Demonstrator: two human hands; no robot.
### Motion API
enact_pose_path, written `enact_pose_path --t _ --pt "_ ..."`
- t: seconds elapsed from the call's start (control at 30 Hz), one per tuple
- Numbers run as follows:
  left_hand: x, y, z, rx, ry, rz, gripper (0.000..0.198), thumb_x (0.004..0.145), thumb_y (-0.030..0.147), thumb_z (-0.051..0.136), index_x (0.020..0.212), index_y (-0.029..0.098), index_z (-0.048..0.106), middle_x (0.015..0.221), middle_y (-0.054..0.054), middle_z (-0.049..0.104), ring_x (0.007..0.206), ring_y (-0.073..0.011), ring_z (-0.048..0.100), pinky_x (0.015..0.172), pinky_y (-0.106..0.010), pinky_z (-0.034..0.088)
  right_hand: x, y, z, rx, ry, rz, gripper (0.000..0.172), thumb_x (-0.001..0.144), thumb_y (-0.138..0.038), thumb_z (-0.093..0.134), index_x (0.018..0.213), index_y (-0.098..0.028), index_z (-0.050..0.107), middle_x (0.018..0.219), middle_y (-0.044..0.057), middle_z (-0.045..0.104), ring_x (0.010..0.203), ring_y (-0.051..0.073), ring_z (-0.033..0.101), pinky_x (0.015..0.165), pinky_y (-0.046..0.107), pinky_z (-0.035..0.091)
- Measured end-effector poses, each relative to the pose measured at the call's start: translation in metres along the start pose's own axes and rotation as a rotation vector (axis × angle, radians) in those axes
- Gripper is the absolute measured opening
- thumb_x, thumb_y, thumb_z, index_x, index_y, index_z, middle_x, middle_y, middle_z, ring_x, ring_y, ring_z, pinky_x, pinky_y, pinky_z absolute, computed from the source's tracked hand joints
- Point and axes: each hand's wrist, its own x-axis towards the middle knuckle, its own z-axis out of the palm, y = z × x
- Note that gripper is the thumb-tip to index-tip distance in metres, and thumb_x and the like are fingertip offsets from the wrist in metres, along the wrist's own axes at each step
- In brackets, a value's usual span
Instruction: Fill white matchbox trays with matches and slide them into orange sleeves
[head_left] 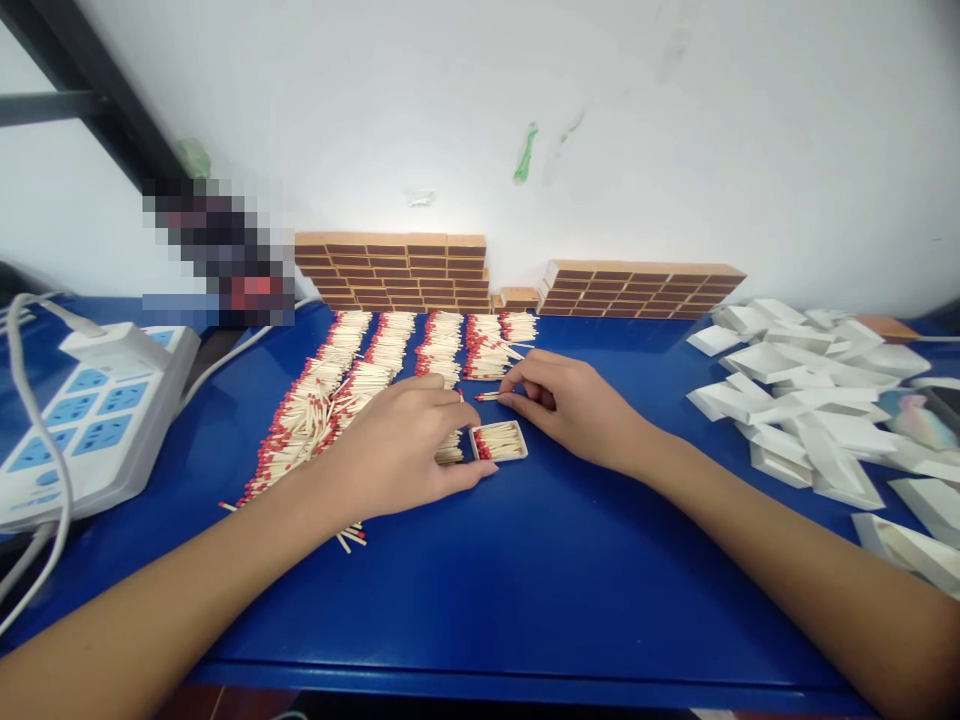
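Note:
A small white tray (pixel 501 441) filled with red-tipped matches lies on the blue table (pixel 480 590). My left hand (pixel 409 445) rests beside it on its left, fingers curled over loose matches at the edge of the long rows of matches (pixel 352 390). My right hand (pixel 566 405) is just behind the tray, its fingertips pinched on a few matches (pixel 489 396) lying flat on the table.
Stacked brown matchbox sleeves (pixel 394 272) and a second stack (pixel 637 288) line the wall. A heap of white empty trays (pixel 817 410) covers the right side. A white and blue power strip (pixel 82 420) with cables sits at the left.

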Motion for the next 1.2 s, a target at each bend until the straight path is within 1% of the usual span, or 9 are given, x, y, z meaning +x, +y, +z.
enact_pose_path --t 0.27,0.43,0.57,0.63,0.77,0.87,0.93,1.07,1.2 --pt "0.001 0.000 -0.001 0.022 0.014 -0.018 0.028 0.092 0.047 0.076 0.092 0.019 0.075 0.078 -0.003 0.070 0.082 -0.0232 0.064 0.079 -0.036 0.048 -0.002 -0.003 -0.008 -0.038 -0.049 0.051 0.011 0.103 -0.026 0.061 0.095 -0.021 0.066 0.084 0.002 0.059 0.073 0.017 0.053 0.067 0.030 0.039" --pt "0.001 0.000 -0.003 0.059 -0.017 -0.079 0.029 0.092 0.047 0.075 0.089 0.018 0.073 0.081 -0.005 0.070 0.086 -0.0255 0.064 0.077 -0.038 0.046 -0.011 -0.021 -0.018 -0.017 -0.078 0.030 0.012 0.104 -0.030 0.060 0.096 -0.022 0.065 0.083 0.001 0.060 0.072 0.017 0.054 0.065 0.030 0.039" --pt "0.001 -0.001 -0.002 0.060 -0.002 -0.065 0.030 0.092 0.048 0.076 0.088 0.018 0.073 0.081 -0.004 0.070 0.084 -0.0246 0.064 0.075 -0.036 0.045 -0.016 -0.034 -0.017 -0.001 -0.170 -0.007 0.010 0.102 -0.024 0.059 0.096 -0.022 0.066 0.088 0.003 0.063 0.072 0.016 0.056 0.064 0.030 0.040" --pt "0.001 -0.001 -0.002 0.054 0.002 -0.059 0.030 0.092 0.048 0.076 0.089 0.018 0.073 0.080 -0.004 0.070 0.085 -0.0244 0.064 0.075 -0.036 0.045 -0.016 -0.036 -0.017 0.013 -0.174 -0.016 0.009 0.102 -0.024 0.060 0.096 -0.022 0.067 0.086 0.002 0.063 0.072 0.016 0.056 0.064 0.030 0.041" --pt "0.000 0.000 -0.001 0.033 0.007 -0.041 0.027 0.092 0.045 0.076 0.088 0.018 0.072 0.083 -0.004 0.072 0.084 -0.0235 0.065 0.077 -0.036 0.047 -0.014 -0.030 -0.016 0.033 -0.086 0.006 0.008 0.101 -0.027 0.062 0.097 -0.023 0.067 0.078 0.000 0.059 0.068 0.015 0.053 0.064 0.030 0.040" --pt "-0.001 0.001 -0.001 0.011 0.007 -0.023 0.026 0.092 0.045 0.076 0.090 0.019 0.073 0.080 -0.003 0.071 0.083 -0.0235 0.065 0.077 -0.036 0.047 -0.011 -0.020 -0.012 -0.024 -0.029 0.017 0.008 0.102 -0.025 0.061 0.102 -0.022 0.068 0.080 0.000 0.059 0.069 0.016 0.053 0.065 0.030 0.040" --pt "-0.001 0.002 0.000 -0.004 0.005 -0.012 0.026 0.091 0.044 0.077 0.092 0.019 0.075 0.078 -0.003 0.070 0.083 -0.0239 0.065 0.077 -0.036 0.047 -0.008 -0.013 -0.007 -0.064 -0.015 0.031 0.008 0.101 -0.024 0.062 0.104 -0.021 0.069 0.084 0.002 0.060 0.071 0.016 0.053 0.065 0.031 0.039" --pt "-0.001 0.003 0.000 -0.015 0.017 -0.006 0.026 0.090 0.044 0.079 0.095 0.019 0.077 0.077 -0.002 0.069 0.082 -0.0236 0.065 0.077 -0.036 0.048 -0.004 -0.004 -0.001 -0.059 -0.017 0.068 0.006 0.100 -0.024 0.064 0.097 -0.020 0.068 0.083 0.001 0.058 0.071 0.016 0.052 0.065 0.030 0.038" --pt "-0.001 0.002 0.000 -0.017 0.014 -0.001 0.026 0.091 0.044 0.079 0.096 0.018 0.078 0.076 -0.002 0.069 0.082 -0.0238 0.065 0.078 -0.036 0.048 0.000 -0.003 0.001 -0.047 0.001 0.065 0.007 0.099 -0.020 0.063 0.105 -0.021 0.067 0.083 0.000 0.057 0.071 0.016 0.051 0.065 0.030 0.037"
